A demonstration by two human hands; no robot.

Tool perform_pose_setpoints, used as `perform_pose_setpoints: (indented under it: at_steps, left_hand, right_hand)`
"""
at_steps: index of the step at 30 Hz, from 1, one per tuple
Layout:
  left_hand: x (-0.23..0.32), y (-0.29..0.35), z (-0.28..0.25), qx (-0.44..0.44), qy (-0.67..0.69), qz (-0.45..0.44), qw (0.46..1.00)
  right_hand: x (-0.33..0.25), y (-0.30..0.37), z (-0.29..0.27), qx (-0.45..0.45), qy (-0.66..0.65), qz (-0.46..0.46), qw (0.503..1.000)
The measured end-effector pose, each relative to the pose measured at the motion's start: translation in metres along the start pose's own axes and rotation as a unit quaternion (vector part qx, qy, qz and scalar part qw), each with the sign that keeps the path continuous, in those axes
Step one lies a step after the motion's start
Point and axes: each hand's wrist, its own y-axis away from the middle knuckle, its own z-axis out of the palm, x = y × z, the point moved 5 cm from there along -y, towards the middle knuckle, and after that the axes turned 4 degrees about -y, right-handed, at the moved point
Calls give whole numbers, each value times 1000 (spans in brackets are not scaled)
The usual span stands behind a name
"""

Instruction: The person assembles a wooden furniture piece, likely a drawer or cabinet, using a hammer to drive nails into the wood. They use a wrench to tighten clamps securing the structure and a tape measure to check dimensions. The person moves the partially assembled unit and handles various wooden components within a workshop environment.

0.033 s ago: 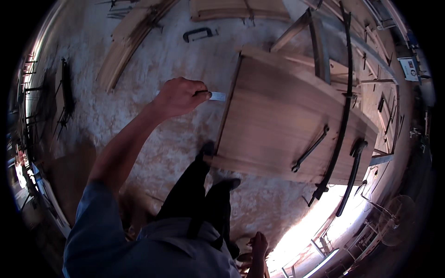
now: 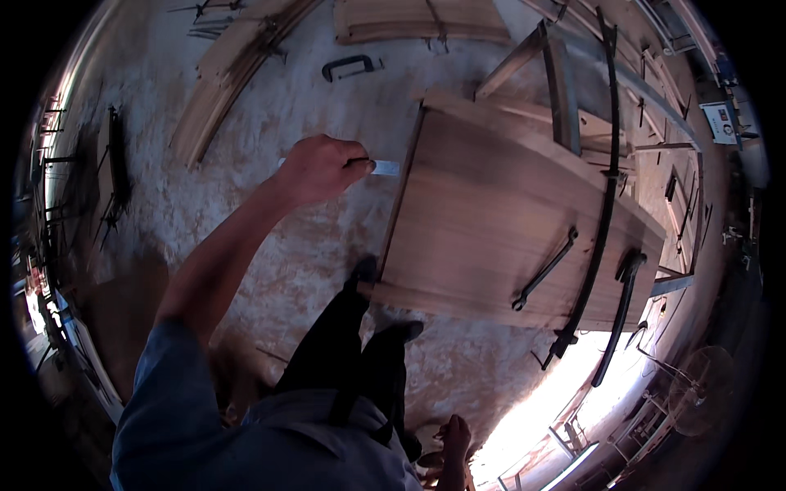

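Observation:
My left hand is raised at the middle of the view, its fingers closed around a flat, light-grey strip. One end of the strip points toward the near-left edge of a large wooden panel, and a bit of the other end shows behind the wrist. What kind of tool it is, I cannot make out. Low in the view, my right hand hangs beside my body with curled fingers; whether it holds anything is hidden. On the panel lie a dark wrench, a long black bar clamp and a black hammer-like tool.
A C-clamp lies on the stained floor beyond my left hand. Long boards are at the far left, and another wooden piece at the far side. Wooden framing stands behind the panel; a fan stands lower right.
The panel and the tools on it appear slightly lower in the view. My left hand keeps its grip on the strip, nearly still.

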Motion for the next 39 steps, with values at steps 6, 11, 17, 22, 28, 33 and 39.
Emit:
perform_pose_setpoints:
  at_steps: [6,11,17,22,28,33,39]
  left_hand:
    - [-13,-70,-8,-5,-20,0,1000]
    - [-21,-101,-9,-63,-37,-18,997]
    - [-20,-110,0,-72,-30,14,997]
    - [-25,-113,0,-73,-28,16,997]
    - [-24,-115,0,-76,-21,24,997]
    - [-22,-115,-2,-76,-26,29,996]
    - [-23,-116,-4,-76,-31,25,996]
  right_hand:
    - [-19,10,7,9,34,19,999]
    - [-35,15,10,19,15,46,999]
    - [-48,14,16,12,-28,28,999]
    - [-52,8,11,8,2,13,1000]
    - [-78,13,16,6,-12,38,999]
    - [-75,7,17,1,-8,22,1000]
    - [-52,-8,12,-8,-28,23,999]
